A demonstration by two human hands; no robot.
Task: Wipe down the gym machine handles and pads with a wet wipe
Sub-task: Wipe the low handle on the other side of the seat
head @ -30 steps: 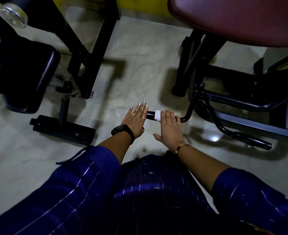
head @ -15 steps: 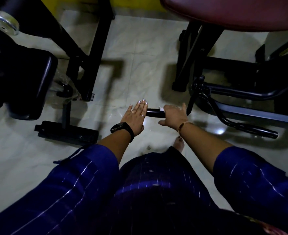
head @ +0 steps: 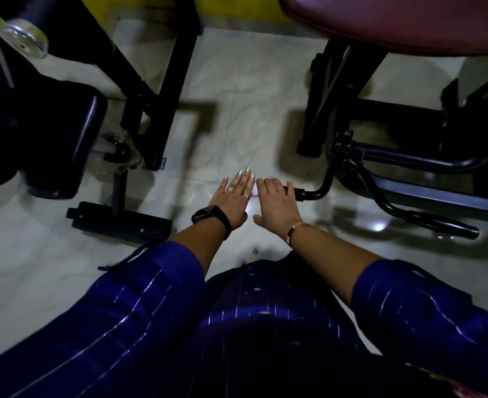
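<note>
A black machine handle (head: 301, 194) sticks out leftward from a bent black bar low over the floor. My right hand (head: 277, 203) lies over the handle's free end with its fingers bent over the top and its thumb spread out. A white wet wipe (head: 254, 192) shows as a small sliver under that hand, at the handle's tip. My left hand (head: 232, 201) is flat with straight fingers just left of the tip, beside the wipe, and holds nothing. A dark red pad (head: 395, 21) hangs at the upper right. At the left is a black pad (head: 56, 139).
Black machine frames stand on the pale tiled floor (head: 237, 90) on both sides. A black foot bar (head: 119, 222) lies left of my hands. A second black grip (head: 438, 225) reaches out at the right. A metal disc (head: 25, 41) is at the upper left.
My right hand slid left along the handle to its tip, changing from a closed grip to lying over it. The wipe's white edge shows again. My left hand stayed flat.
</note>
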